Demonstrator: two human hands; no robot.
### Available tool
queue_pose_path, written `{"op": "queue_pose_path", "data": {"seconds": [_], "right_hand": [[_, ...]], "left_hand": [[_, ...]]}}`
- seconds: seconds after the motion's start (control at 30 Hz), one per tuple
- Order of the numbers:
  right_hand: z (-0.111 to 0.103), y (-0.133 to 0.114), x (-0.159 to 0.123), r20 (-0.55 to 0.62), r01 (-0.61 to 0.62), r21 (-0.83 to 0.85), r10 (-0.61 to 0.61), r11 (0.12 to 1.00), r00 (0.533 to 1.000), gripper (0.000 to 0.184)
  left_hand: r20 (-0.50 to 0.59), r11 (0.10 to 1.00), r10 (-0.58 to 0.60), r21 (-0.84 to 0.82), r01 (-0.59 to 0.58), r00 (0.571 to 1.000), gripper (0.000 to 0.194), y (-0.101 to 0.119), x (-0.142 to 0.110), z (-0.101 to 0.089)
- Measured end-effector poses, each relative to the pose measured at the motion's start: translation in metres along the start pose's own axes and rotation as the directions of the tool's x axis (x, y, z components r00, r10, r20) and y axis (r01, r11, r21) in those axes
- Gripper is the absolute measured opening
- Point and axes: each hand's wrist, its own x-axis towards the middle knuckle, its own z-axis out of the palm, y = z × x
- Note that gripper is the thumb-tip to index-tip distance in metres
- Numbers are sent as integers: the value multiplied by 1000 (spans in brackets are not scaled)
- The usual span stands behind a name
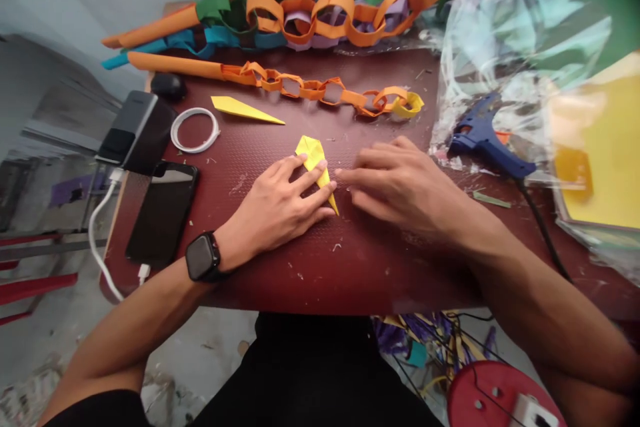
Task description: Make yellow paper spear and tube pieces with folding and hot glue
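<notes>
A folded yellow paper piece (313, 153), pointed at its near end, lies on the dark red table (300, 267). My left hand (277, 203) rests flat on it, fingers stretched over the paper and pressing it down; a black watch sits on that wrist. My right hand (400, 183) lies just right of the paper, fingers extended with the tips touching its right edge. A second yellow folded paper (243, 109) lies farther back to the left. An orange paper chain (320, 90) ending in a yellow link stretches across the table behind.
A black phone (163, 213) on a white cable, a power bank (137, 130) and a coiled white cable (195, 130) lie at the left. A blue glue gun (483, 140) and clear plastic with coloured sheets (595, 140) are on the right. Multicoloured chains (310, 10) fill the back.
</notes>
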Motion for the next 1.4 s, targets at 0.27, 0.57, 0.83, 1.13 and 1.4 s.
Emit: {"op": "queue_pose_path", "data": {"seconds": [0.27,0.57,0.83,1.13,1.4], "right_hand": [[18,15,6,-28,28,-120,-32,992,999,41],[21,2,4,13,-18,-260,22,965,1000,48],[22,-4,5,22,-66,-293,76,954,997,49],[28,-8,14,-4,-130,-300,135,945,991,52],[32,-10,21,-20,-237,-222,239,946,971,59]], "left_hand": [[1,989,106,-104,-106,994,42,-9,-6,0],[47,989,114,-97,-109,992,51,-9,-9,0],[107,982,151,-131,-137,983,55,-13,-10,-5],[150,965,124,-250,-84,981,52,-12,-10,-11],[201,941,124,-333,-51,972,54,-14,-12,-15]]}}
